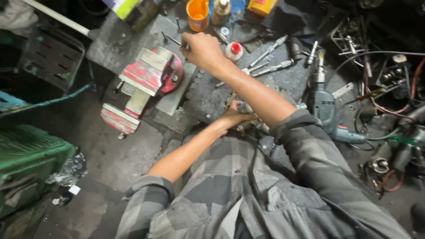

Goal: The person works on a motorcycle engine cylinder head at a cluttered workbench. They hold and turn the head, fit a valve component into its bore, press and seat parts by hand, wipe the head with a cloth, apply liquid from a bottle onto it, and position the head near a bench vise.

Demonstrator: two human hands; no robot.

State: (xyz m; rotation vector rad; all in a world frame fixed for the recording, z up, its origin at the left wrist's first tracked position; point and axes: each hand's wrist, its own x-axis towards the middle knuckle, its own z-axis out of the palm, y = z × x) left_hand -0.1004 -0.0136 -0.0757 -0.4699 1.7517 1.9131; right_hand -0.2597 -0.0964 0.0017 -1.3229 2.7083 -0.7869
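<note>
1. Metal part (248, 126) sits at bench edge, close to the body, gripped by left hand (233, 116); fingers wrapped tight round it. Part mostly hidden by hand and forearm, so shape and long axis can't be told.
2. Right hand (202, 49) is stretched far fwd across the bench, fingers pinched shut on a thin metal rod (173, 40). Rod runs up-left from the fingers, toward the bench's back edge.
3. Relation: part lies well behind and below the right hand, toward the body; left hand is much nearer, already on it.
4. Red vise (144, 84) just left of right hand, jaws apart, nothing in them.
5. Small bottle w/ red cap (233, 49) just right of that hand; orange cup (197, 14) behind.
6. Sockets/extension bars (268, 52) and a power drill (322, 99) lie to the right, well apart from both hands.
</note>
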